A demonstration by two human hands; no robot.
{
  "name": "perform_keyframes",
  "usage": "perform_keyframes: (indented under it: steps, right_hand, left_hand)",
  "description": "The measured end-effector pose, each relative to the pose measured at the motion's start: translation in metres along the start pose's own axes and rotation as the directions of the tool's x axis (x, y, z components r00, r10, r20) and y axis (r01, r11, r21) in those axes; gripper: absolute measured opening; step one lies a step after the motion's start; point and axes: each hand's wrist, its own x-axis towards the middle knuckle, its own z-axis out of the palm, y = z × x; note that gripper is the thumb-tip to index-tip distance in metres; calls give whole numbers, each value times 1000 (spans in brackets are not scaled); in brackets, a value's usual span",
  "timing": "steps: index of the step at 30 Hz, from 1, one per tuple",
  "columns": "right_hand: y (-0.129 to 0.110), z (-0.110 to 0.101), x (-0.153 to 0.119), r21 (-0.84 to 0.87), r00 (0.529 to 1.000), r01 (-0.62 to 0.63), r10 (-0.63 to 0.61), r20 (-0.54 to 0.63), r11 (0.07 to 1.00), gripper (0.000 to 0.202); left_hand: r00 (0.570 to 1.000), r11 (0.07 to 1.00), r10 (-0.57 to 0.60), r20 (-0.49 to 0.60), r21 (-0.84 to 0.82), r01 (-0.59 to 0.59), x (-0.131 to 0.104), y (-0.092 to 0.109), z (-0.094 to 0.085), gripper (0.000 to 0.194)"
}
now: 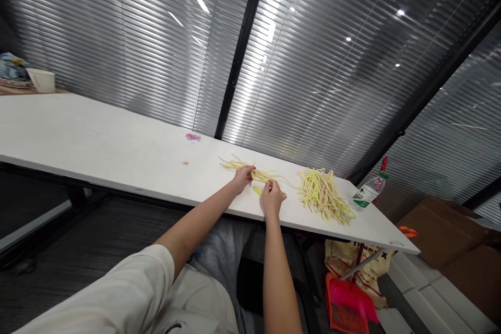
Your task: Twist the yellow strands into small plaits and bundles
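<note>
Both my hands are over the front part of the white table. My left hand (244, 177) is closed, its fingertips pinching a yellow strand. Close on its right, my right hand (273, 198) has its fingers bent together on the same group of strands. Loose yellow and pale strands (231, 164) lie spread beside and behind the hands. A short yellow piece (257, 190) rests on the table between them. Farther right is a large heap of yellow and cream strands (323, 194).
A plastic bottle (369, 192) with a green cap stands past the heap. Small pink bits (192, 136) lie near the table's back edge. A white tub (42, 80) is at far left. Below right are a red dustpan (348, 305) and cardboard boxes (442, 229).
</note>
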Motion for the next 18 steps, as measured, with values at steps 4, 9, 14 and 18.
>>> perform_keyframes:
  steps: [4,9,14,18]
  right_hand:
    - [1,1,0,-5,1000,2,-2,-9,1000,27]
    - [0,0,0,0,1000,3,-3,-10,1000,28]
    - [1,1,0,7,1000,14,-13,-16,1000,29]
    - [3,3,0,12,1000,16,-16,-21,1000,27]
  left_hand:
    - [1000,999,12,3,49,-12,-1,1,1,14]
    - [999,987,35,26,156,-38,-3,-1,1,17]
    - [986,950,115,121,277,-144,6,-12,-4,21]
    - [971,912,158,180,351,-213,14,-20,-10,21]
